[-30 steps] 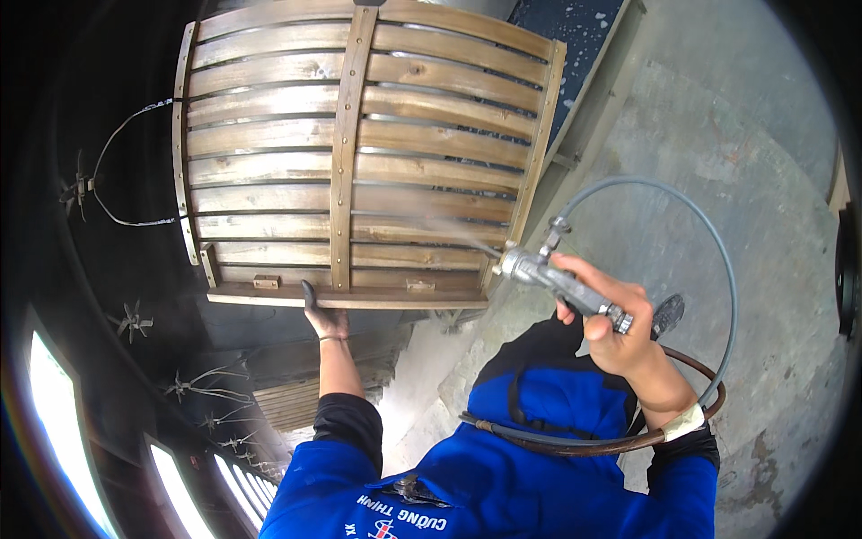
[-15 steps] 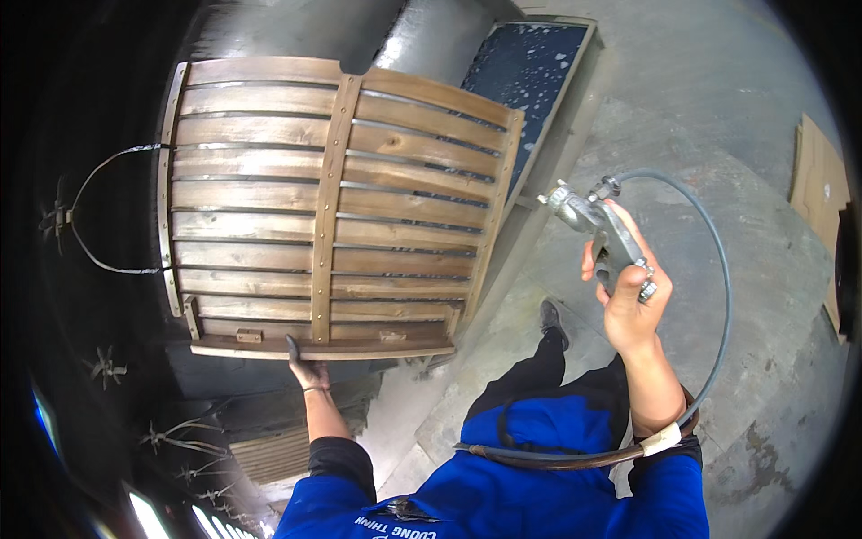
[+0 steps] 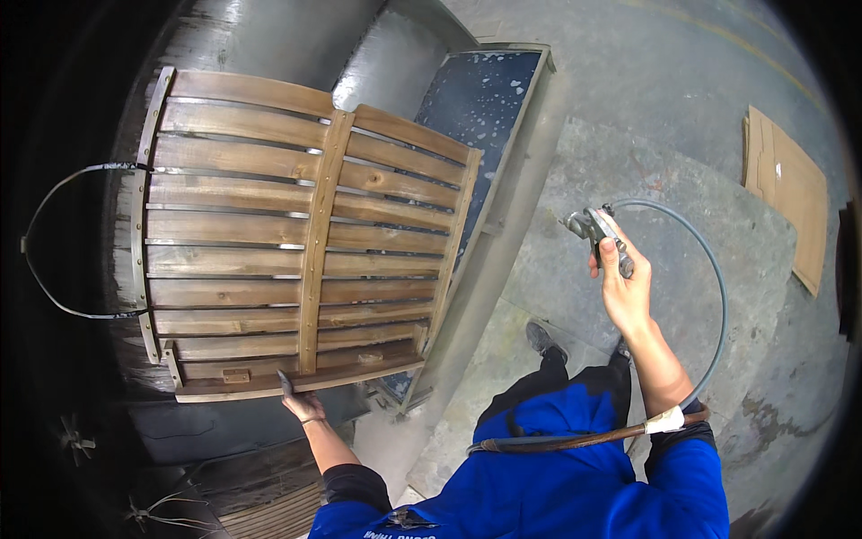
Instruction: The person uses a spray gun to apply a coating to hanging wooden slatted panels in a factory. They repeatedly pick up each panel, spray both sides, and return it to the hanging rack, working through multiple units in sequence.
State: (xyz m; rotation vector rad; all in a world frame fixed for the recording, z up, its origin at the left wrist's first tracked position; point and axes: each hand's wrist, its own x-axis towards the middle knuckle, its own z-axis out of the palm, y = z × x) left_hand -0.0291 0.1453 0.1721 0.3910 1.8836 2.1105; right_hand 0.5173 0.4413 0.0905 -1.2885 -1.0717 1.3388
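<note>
A curved panel of brown wooden slats [image 3: 224, 229] hangs upright on the left, with a studded batten [image 3: 321, 234] down its middle. My left hand [image 3: 303, 407] grips its lower ledge, the dark-stained thumb on top and the fingers mostly hidden beneath. In my right hand [image 3: 626, 292] is a metal spray gun [image 3: 588, 225], held off to the right of the panel, its nozzle toward the panel side. I see no spray in the air. A grey hose [image 3: 721, 296] loops from the gun down to my right forearm.
A bent wire hanger [image 3: 45, 193] joins the panel's left edge. Behind stands a grey metal wall [image 3: 269, 40], beside a metal-rimmed trough [image 3: 525, 108] of dark liquid with white flecks. Cardboard [image 3: 790, 202] lies on the concrete floor at right. Stacked slats [image 3: 278, 516] are at lower left.
The view has shifted, so the panel and trough sit further left and lower. The spray gun looks smaller and is turned somewhat differently. Both hands have kept their holds.
</note>
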